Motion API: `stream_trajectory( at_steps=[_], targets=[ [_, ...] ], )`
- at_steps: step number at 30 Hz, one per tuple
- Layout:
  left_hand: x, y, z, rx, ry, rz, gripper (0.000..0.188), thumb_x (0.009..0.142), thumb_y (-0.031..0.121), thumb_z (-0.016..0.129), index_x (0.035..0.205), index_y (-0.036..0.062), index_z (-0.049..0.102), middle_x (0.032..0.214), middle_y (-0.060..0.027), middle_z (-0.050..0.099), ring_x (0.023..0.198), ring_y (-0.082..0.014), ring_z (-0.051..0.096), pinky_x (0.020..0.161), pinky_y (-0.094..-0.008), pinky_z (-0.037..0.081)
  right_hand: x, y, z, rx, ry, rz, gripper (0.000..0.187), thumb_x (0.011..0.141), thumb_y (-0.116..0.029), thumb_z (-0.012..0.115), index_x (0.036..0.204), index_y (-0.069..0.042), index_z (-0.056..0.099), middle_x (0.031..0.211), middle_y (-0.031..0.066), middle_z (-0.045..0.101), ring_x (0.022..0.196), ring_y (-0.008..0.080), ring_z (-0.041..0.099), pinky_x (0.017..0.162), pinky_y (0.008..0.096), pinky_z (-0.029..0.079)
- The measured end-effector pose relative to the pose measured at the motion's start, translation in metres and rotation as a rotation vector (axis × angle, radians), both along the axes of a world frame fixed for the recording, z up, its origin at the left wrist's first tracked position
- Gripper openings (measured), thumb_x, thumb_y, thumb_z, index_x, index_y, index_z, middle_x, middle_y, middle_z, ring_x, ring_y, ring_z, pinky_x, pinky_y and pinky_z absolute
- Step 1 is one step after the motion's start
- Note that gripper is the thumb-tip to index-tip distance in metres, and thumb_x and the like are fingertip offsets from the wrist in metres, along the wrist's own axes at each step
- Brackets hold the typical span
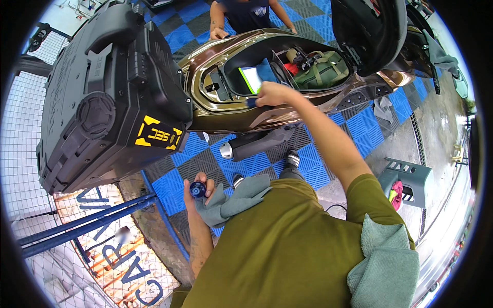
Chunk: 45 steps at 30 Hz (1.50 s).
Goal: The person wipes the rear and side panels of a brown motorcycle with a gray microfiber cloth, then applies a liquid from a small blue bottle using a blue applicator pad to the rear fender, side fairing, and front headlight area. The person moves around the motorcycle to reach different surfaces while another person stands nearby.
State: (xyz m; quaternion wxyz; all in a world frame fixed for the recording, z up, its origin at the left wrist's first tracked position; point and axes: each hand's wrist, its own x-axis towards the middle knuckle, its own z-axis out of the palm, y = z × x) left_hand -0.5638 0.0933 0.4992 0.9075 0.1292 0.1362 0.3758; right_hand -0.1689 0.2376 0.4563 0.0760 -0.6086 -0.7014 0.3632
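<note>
A bronze scooter [277, 119] stands in front of me with its seat [382, 31] raised. My right hand [275, 94] is closed on a small dark blue pad [251, 102], pressed to the glossy bronze panel along the near rim of the storage well. Lower and to the left, my left hand [208, 186] is wrapped round a small blue bottle [197, 189], seen from its top. A grey-green cloth [239, 197] hangs beside that hand, against my shirt; I cannot tell whether the fingers also grip it.
Inside the storage well lie a green bag [323, 69] and a bright-edged booklet [251, 79]. A large black top case [97, 110] juts out at left. A co-worker [246, 15] stands beyond the scooter. A grey stool [405, 179] is at right; the exhaust [257, 143] sits low.
</note>
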Motion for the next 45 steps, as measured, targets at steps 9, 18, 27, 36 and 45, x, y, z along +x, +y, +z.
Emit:
stream_trajectory(
  at_steps=[9,18,27,36,45],
  targets=[
    [-0.015,-0.011,0.003,-0.054,0.038,0.069,0.053,0.101,0.057,0.045,0.115,0.0055,0.049,0.075,-0.0082,0.046,0.052,-0.0150,0.046,0.051,-0.0296,0.042,-0.076,0.060,-0.019,0.159,0.188,0.304,0.033,0.074,-0.023,0.074,0.095,0.002,0.072,0.079,0.0216,0.069,0.074,0.0330,0.067,0.071,0.0450,0.051],
    [-0.022,-0.019,0.006,-0.030,0.049,0.117,0.052,0.099,0.056,0.051,0.111,0.0059,0.050,0.076,-0.0089,0.049,0.053,-0.0141,0.046,0.052,-0.0286,0.042,-0.128,0.067,-0.006,0.559,-0.121,0.307,0.019,0.075,-0.009,0.066,0.092,-0.002,0.073,0.105,0.0216,0.069,0.098,0.0390,0.067,0.086,0.0472,0.054],
    [-0.028,-0.023,0.006,-0.063,0.064,0.154,0.051,0.099,0.057,0.050,0.111,0.0066,0.050,0.076,-0.0089,0.048,0.055,-0.0139,0.046,0.052,-0.0281,0.042,-0.100,0.056,-0.001,0.458,-0.117,0.474,0.021,0.073,-0.008,0.067,0.093,-0.002,0.072,0.094,0.0210,0.069,0.095,0.0396,0.068,0.082,0.0476,0.055],
    [-0.042,-0.037,0.012,-0.021,0.087,0.235,0.050,0.100,0.056,0.049,0.111,0.0070,0.050,0.077,-0.0088,0.048,0.055,-0.0144,0.046,0.052,-0.0279,0.042,-0.179,0.123,0.006,0.410,-0.133,-0.035,0.019,0.078,-0.005,0.067,0.095,0.003,0.071,0.098,0.0271,0.070,0.097,0.0395,0.070,0.083,0.0450,0.058],
    [-0.059,-0.055,0.004,-0.090,0.056,0.326,0.051,0.099,0.057,0.049,0.112,0.0073,0.051,0.077,-0.0085,0.048,0.055,-0.0145,0.047,0.053,-0.0284,0.043,-0.181,0.144,0.000,0.390,-0.173,-0.138,0.016,0.073,-0.007,0.071,0.086,0.003,0.072,0.095,0.0252,0.072,0.091,0.0380,0.072,0.079,0.0455,0.058]
  ],
)
